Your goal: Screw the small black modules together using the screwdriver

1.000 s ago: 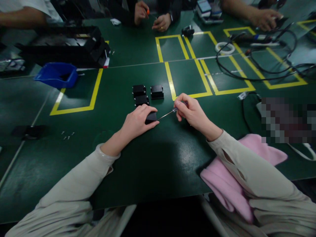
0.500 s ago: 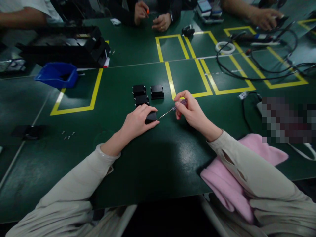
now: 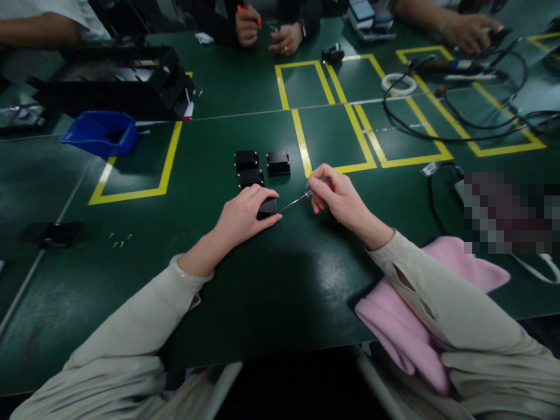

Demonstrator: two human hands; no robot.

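Observation:
My left hand (image 3: 245, 211) is closed around a small black block (image 3: 268, 207), pressed against the table. My right hand (image 3: 331, 192) grips a screwdriver (image 3: 301, 197) by its clear handle, the thin shaft slanting down to the left. Its tip meets the block's right end, beside my left thumb. Just beyond my left hand lie two similar black blocks (image 3: 246, 159) with shiny screw heads at their ends, one behind the other. Another black block (image 3: 279, 163) sits to their right. Several small loose screws (image 3: 120, 240) are scattered on the table at the left.
A blue bin (image 3: 102, 133) and a black tray (image 3: 114, 81) stand at the left. A pink cloth (image 3: 402, 326) lies under my right forearm. Black cables (image 3: 441, 139) coil at the right. Across the table, a co-worker's hands (image 3: 286, 39) hold something orange.
My right hand's fingers have shifted slightly around the screwdriver handle. The tip and the block in my left hand stay in place. The co-worker's hand opposite has moved a little.

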